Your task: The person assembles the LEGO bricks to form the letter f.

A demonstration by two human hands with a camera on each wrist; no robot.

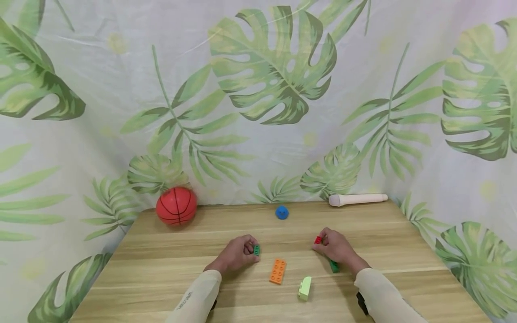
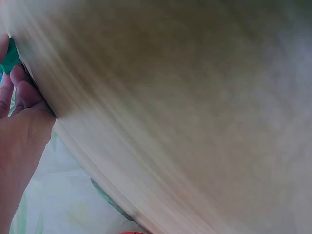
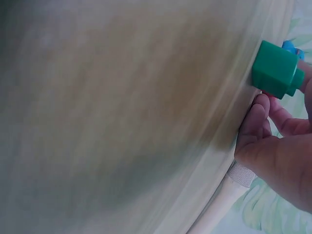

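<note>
My left hand (image 1: pixel 235 254) is low over the table, pinching a small green toy brick (image 1: pixel 256 250) between thumb and fingers. The left wrist view catches that brick (image 2: pixel 10 56) only at its edge. Farther right, my right hand (image 1: pixel 338 247) pinches a small red toy brick (image 1: pixel 317 240). Another green brick (image 1: pixel 334 266) lies close under the right hand, partly covered by it; in the right wrist view this green brick (image 3: pixel 275 70) hides most of the red one. Between the hands lie an orange studded brick (image 1: pixel 278 271) and, nearer me, a pale green brick (image 1: pixel 305 288).
Along the back of the wooden table (image 1: pixel 161 287) are a red ball with black lines (image 1: pixel 176 206), a small blue round toy (image 1: pixel 282 212) and a white microphone-shaped object (image 1: pixel 358 199). A leaf-print cloth (image 1: pixel 274 152) hangs behind.
</note>
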